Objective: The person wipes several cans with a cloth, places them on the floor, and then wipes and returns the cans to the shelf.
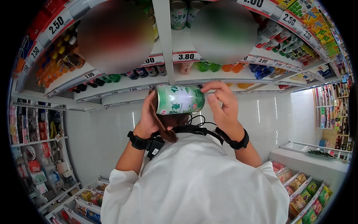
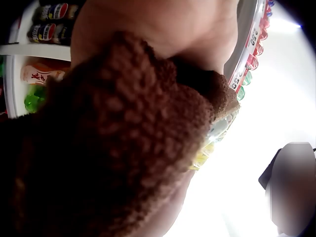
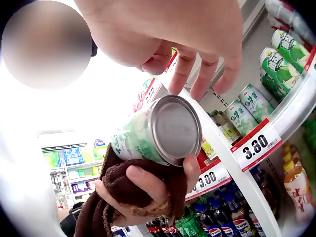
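Note:
A green and white drink can (image 1: 181, 100) lies sideways in front of the chest. My left hand (image 1: 146, 115) grips it with a brown fuzzy cloth (image 3: 126, 185) between palm and can. In the right wrist view, the left fingers (image 3: 148, 185) curl round the cloth and one fingertip lies against the can's silver end. My right hand (image 1: 223, 106) is beside that end, fingers loosely bent, the index fingertip right at the rim. The left wrist view is mostly filled by the cloth, which hides the can there.
Curved store shelves with bottles and cans stand ahead, bearing price tags such as one reading 3.80 (image 1: 186, 56). Matching cans (image 3: 242, 116) stand on one shelf. Racks of small goods (image 1: 41, 149) are at the left, snack packets (image 1: 302, 194) at lower right. Black cables (image 1: 199, 121) hang near the chest.

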The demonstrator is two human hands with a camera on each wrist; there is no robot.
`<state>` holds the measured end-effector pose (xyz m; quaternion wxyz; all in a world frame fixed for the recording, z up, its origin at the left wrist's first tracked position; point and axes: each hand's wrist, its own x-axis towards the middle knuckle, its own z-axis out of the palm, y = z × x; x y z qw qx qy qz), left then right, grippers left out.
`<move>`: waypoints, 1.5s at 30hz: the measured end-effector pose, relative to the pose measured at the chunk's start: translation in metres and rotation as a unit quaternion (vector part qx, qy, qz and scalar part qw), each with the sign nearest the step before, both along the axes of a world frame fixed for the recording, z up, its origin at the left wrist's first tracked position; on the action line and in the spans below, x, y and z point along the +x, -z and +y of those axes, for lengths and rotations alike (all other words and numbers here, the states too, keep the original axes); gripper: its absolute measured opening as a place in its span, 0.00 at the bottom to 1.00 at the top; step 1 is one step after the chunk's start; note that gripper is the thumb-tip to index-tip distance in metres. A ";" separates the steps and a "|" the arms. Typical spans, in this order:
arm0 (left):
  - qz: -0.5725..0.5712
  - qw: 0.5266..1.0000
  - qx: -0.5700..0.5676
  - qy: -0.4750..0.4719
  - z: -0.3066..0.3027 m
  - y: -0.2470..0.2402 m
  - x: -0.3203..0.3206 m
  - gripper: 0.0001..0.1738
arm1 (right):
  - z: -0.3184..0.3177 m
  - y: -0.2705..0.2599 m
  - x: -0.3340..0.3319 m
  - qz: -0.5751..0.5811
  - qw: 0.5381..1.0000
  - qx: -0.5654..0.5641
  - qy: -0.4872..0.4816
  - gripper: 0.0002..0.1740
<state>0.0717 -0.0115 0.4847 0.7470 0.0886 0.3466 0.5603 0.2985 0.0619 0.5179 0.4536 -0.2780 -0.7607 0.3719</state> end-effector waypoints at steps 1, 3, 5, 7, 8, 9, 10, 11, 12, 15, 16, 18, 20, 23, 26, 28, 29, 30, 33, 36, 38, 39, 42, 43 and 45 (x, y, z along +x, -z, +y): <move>-0.005 1.000 -0.002 0.007 0.002 0.000 -0.001 0.38 | -0.001 0.001 0.000 0.000 1.000 -0.002 -0.001 0.04; -0.057 0.993 0.068 0.077 0.004 0.016 -0.012 0.37 | -0.002 0.002 0.001 0.052 0.989 -0.141 -0.007 0.08; -0.242 0.949 0.142 0.146 0.008 0.023 -0.015 0.37 | -0.002 -0.004 -0.001 0.044 0.983 -0.170 -0.050 0.17; -0.250 0.949 0.135 0.140 0.008 0.021 -0.012 0.36 | -0.004 -0.011 -0.002 0.035 0.975 -0.198 -0.091 0.25; -0.256 0.949 0.129 0.133 0.009 0.018 -0.009 0.35 | -0.005 -0.013 -0.002 0.026 0.955 -0.260 -0.142 0.33; -0.257 0.949 0.129 0.133 0.009 0.007 -0.003 0.35 | -0.007 -0.015 -0.003 0.017 0.928 -0.319 -0.194 0.41; -0.148 0.986 0.036 0.073 0.009 -0.009 0.007 0.34 | -0.008 -0.018 -0.004 0.017 0.928 -0.319 -0.193 0.41; -0.035 0.998 -0.057 0.011 0.009 -0.017 0.012 0.33 | -0.010 -0.021 -0.006 -0.002 0.937 -0.306 -0.169 0.42; -0.036 0.998 -0.058 0.011 0.009 -0.013 0.010 0.33 | -0.012 -0.021 -0.008 -0.021 0.945 -0.293 -0.144 0.43; -0.060 0.996 -0.023 0.056 0.011 -0.004 0.004 0.33 | -0.017 -0.019 -0.013 -0.046 0.973 -0.210 -0.086 0.42; -0.051 0.997 -0.006 0.058 0.012 -0.006 0.004 0.34 | -0.017 -0.019 -0.015 -0.045 0.973 -0.211 -0.085 0.42; -0.041 0.997 0.012 0.059 0.013 -0.008 0.002 0.34 | -0.017 -0.020 -0.018 -0.052 0.995 -0.084 -0.033 0.40; -0.042 0.991 0.080 0.095 0.012 -0.009 -0.001 0.37 | -0.016 -0.020 -0.021 -0.048 0.998 -0.047 -0.014 0.39; -0.009 0.991 0.107 0.084 0.010 -0.009 -0.001 0.35 | -0.018 -0.019 -0.027 -0.035 0.999 -0.017 0.031 0.38; 0.174 0.976 0.130 -0.033 0.006 -0.006 0.018 0.33 | -0.020 -0.017 -0.032 -0.025 0.997 -0.014 0.070 0.38; 0.205 0.962 0.171 -0.052 0.013 -0.010 0.025 0.34 | -0.020 -0.015 -0.037 -0.024 0.996 -0.002 0.082 0.38; 0.235 0.946 0.212 -0.069 0.016 -0.013 0.027 0.35 | -0.021 -0.013 -0.039 -0.041 0.993 0.048 0.095 0.39; 0.210 0.956 0.190 -0.069 0.015 -0.016 0.030 0.33 | -0.022 -0.011 -0.040 -0.058 0.988 0.097 0.108 0.40; 0.112 0.981 0.153 -0.034 0.017 -0.028 0.025 0.32 | -0.023 -0.018 -0.034 -0.047 0.993 0.092 0.057 0.42; 0.037 0.982 0.181 -0.030 0.019 -0.032 0.024 0.35 | -0.026 -0.019 -0.024 0.022 0.997 -0.058 -0.047 0.44; 0.031 0.977 0.211 -0.023 0.019 -0.033 0.023 0.43 | -0.025 -0.011 -0.018 0.068 0.982 -0.163 -0.064 0.42; 0.032 0.977 0.211 -0.023 0.019 -0.030 0.022 0.43 | -0.024 -0.009 -0.015 0.112 0.954 -0.266 -0.081 0.41; 0.114 0.958 0.259 -0.045 0.020 -0.031 0.021 0.50 | -0.014 -0.015 -0.001 0.107 0.863 -0.457 -0.188 0.36; 0.114 0.958 0.259 -0.044 0.022 -0.031 0.023 0.50 | -0.013 -0.018 0.002 0.070 0.796 -0.548 -0.248 0.36; 0.194 0.923 0.321 -0.080 0.026 -0.030 0.026 0.51 | -0.015 -0.020 -0.001 0.052 0.799 -0.537 -0.266 0.39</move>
